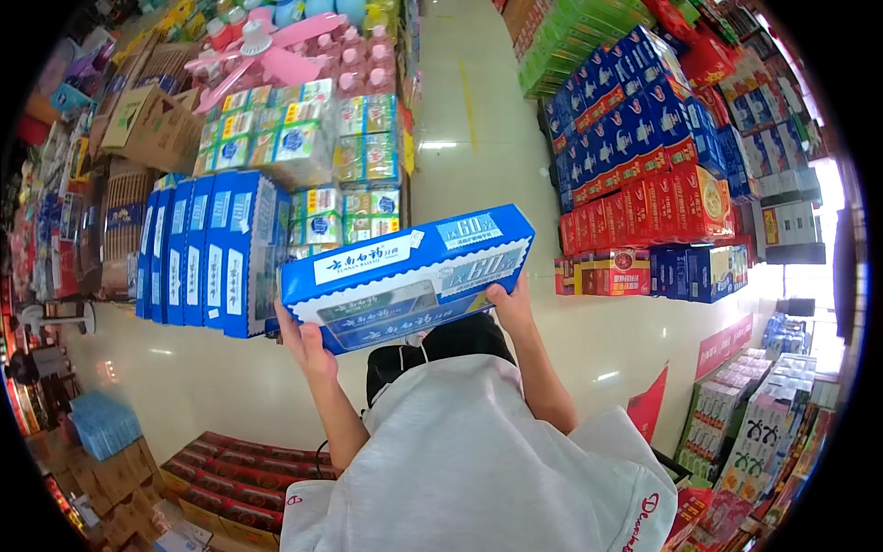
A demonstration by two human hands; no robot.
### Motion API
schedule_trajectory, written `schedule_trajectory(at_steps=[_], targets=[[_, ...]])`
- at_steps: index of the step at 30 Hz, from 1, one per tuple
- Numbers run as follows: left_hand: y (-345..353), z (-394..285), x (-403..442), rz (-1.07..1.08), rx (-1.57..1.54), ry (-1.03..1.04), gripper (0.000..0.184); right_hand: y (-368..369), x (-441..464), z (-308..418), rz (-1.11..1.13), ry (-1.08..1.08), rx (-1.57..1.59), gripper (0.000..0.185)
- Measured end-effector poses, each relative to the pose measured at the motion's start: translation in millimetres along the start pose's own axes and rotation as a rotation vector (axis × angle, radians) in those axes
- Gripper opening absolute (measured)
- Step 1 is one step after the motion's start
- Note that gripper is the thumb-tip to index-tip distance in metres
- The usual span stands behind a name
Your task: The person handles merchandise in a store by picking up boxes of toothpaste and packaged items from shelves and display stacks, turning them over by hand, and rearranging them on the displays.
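Blue box [409, 279] above shop floor [602, 331]
Left hand [310, 351] and right hand [515, 308] clasp its ends, fingers [290, 328] partly hidden; outer goods [55, 198] cut off.

Held box [405, 276]: printed cardboard, smooth, light sheen. Upright boxes [198, 253] left of the held box: smooth printed card of similar finish. Packs [290, 147] beyond the held box, to its left: clear plastic film, glossy, catching highlights. Fan [257, 39] farther beyond the held box, same side: smooth plastic. Carton [152, 129] far left of the held box: plain brown cardboard, matt. Red boxes [662, 207] right of the held box: smooth printed card, glossy. Floor [570, 340] below the held box: pale tile, smooth, polished, reflecting lights. Shirt [497, 451] on the near side of the held box: soft matt cloth, lightly creased; weave too fine to tell.
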State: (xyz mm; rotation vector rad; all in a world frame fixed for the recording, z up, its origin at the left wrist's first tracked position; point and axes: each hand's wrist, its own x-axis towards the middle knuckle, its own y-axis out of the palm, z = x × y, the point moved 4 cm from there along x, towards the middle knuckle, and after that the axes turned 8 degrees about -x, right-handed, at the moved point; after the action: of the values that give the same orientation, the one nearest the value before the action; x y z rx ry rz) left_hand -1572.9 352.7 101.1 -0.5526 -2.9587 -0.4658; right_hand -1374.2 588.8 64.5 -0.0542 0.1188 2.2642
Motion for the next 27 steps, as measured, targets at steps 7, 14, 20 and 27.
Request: schedule_trajectory(at_steps=[7, 14, 20, 27], targets=[[105.9, 35.0, -5.4, 0.089, 0.014, -0.205, 0.063, -88.0, 17.1, 48.0, -0.137, 0.121, -0.047, 0.059], [204.3, 107.0, -15.1, 0.071, -0.018, -0.598, 0.05, -195.6, 8.2, 75.3, -0.049, 0.268, -0.102, 0.062], [279.0, 115.1, -9.3, 0.382, -0.036, -0.819, 0.05, -239.2, -0.4, 59.6, -0.227, 0.246, -0.067, 0.06], [384.6, 123.5, -22.2, 0.623, -0.049, -0.704, 0.051, -319.4, -11.0, 57.4, -0.343, 0.332, 0.161, 0.059]])
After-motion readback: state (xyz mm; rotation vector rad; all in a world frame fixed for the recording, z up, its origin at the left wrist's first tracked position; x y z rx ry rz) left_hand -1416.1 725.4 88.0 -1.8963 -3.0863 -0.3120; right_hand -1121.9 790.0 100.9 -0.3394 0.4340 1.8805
